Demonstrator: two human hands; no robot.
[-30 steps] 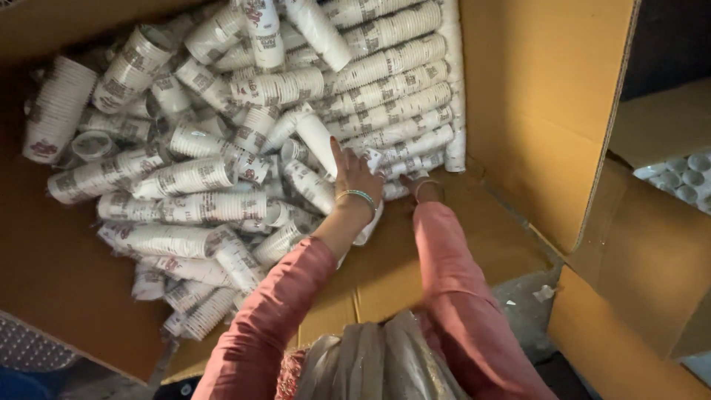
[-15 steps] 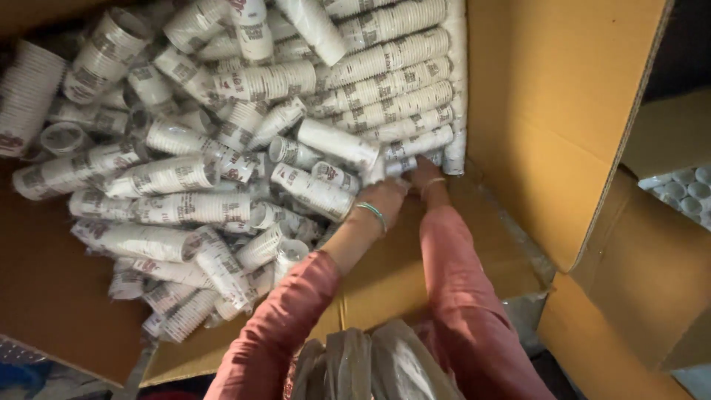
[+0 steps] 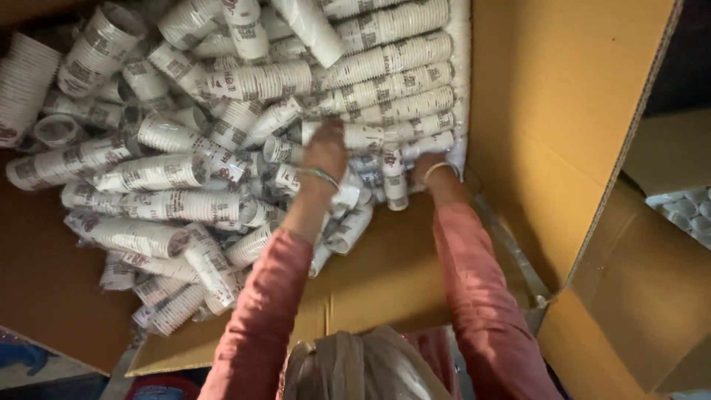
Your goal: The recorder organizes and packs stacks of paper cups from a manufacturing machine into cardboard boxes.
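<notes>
head view: you are looking down into a big cardboard box [image 3: 563,133] lying open, its floor heaped with sleeves of stacked paper cups [image 3: 185,204], white with dark printing, lying every which way, plus a neater row of sleeves [image 3: 385,81] ranked against the far wall. your left hand [image 3: 324,152] is laid palm-down on a sleeve near the middle of the heap, fingers spread over it; whether it has closed round the sleeve you cannot tell from here. your right hand [image 3: 429,167] is pushed in among the cups [image 3: 392,178] at the right edge of the heap, close to the box wall, and its fingers are buried, so its grip cannot be told either. the two hands are apart, with a few short sleeves between them. both wrists carry thin bangles [image 3: 317,175], both sleeves are pink.

judging by how they look, these sleeves will be very light and easy to crush: thin paper walls, wrapped in clear slippery film. a long sleeve is likely to bend or break apart in the middle if you lift it by one end. take hold round the middle with a wide, gentle wrap, or support both ends. the loose single cups [image 3: 55,130] at the left will dent under a pinch.

at the right edge, outside the box, a tray of white cups [image 3: 685,211] shows.
</notes>
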